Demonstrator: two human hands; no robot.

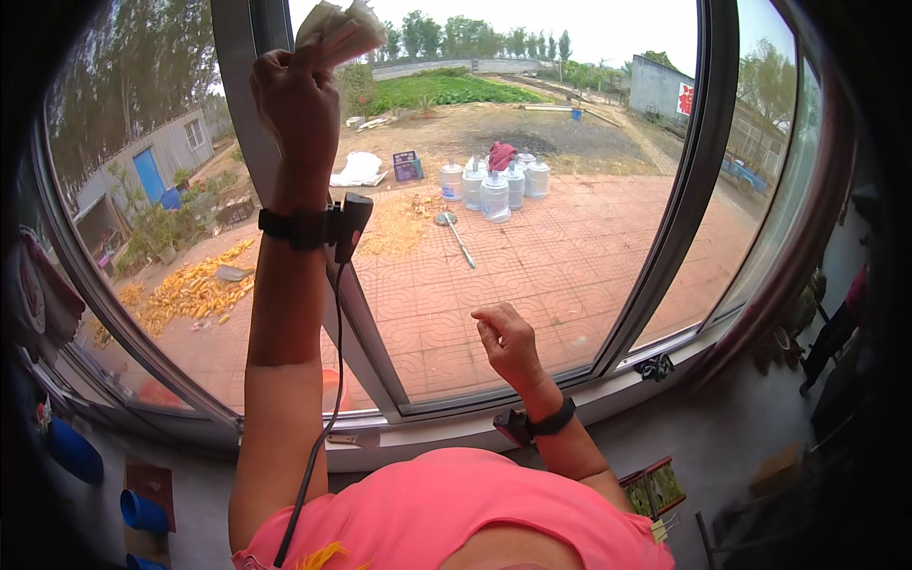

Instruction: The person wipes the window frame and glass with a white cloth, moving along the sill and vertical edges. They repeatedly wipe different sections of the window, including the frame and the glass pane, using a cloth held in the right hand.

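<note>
My left hand (296,100) is raised high against the window frame (246,107), its fingers closed on a crumpled pale cloth or paper wad (342,32). A dark strap with a small device and a cable is on that wrist. Lower and to the right, my right hand (509,342) is held in front of the window pane, fingers curled with thumb near the forefinger. No object shows in it. A strap with a device is on that wrist too. Whether either hand touches the glass cannot be told.
Below the window runs a sill (456,449) with a putty knife or scraper (343,439) and a dark bundled item (654,367). Blue buckets (144,511) stand on the floor at left, a folding stool (654,488) at right. Outside are water bottles (495,197) and corn cobs (192,288).
</note>
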